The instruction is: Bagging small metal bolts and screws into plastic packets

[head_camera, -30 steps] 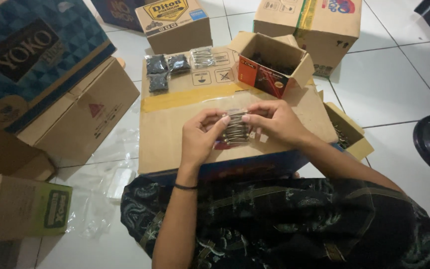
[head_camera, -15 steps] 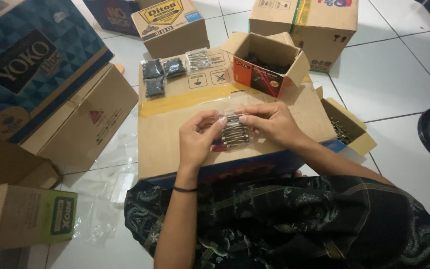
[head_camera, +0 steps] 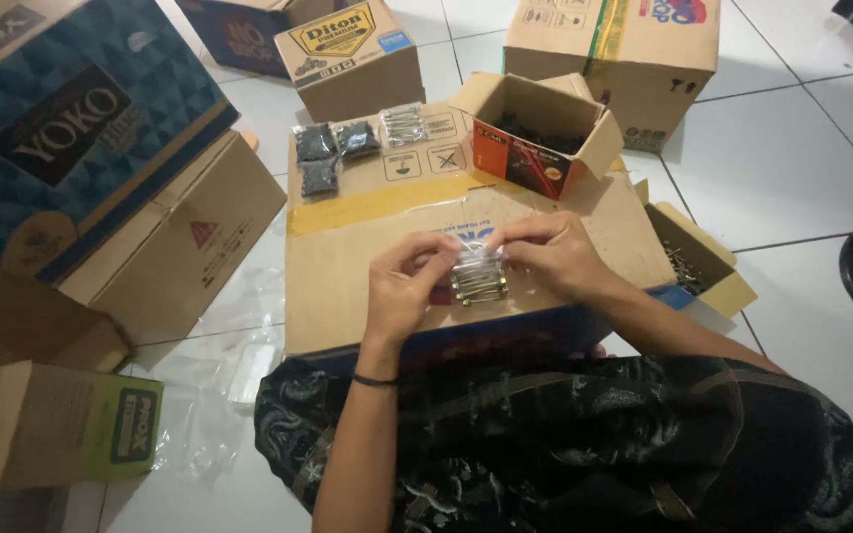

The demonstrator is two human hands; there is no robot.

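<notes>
**Ana:** What are the hands doing?

**Ben:** The left hand (head_camera: 402, 286) and the right hand (head_camera: 550, 257) are both curled shut on a little clear bag of screws (head_camera: 478, 278). They pinch its top edge from both sides. It sits close to the person, at 6 o'clock on the big flat box (head_camera: 367, 257).

**Ana:** Did anything change?

**Ben:** Yes. A moment ago the hands were bunched tight around the bag. Now they have moved apart a bit, so the bag shows between them. It looks full and nearly closed.

**Ana:** What is farther away?

**Ben:** At 1 o'clock there is an open orange box (head_camera: 535, 138) with dark things inside. At 11 o'clock lie small filled bags (head_camera: 336, 146), some dark, one clear. More cardboard boxes stand on the white floor (head_camera: 782, 168).
</notes>
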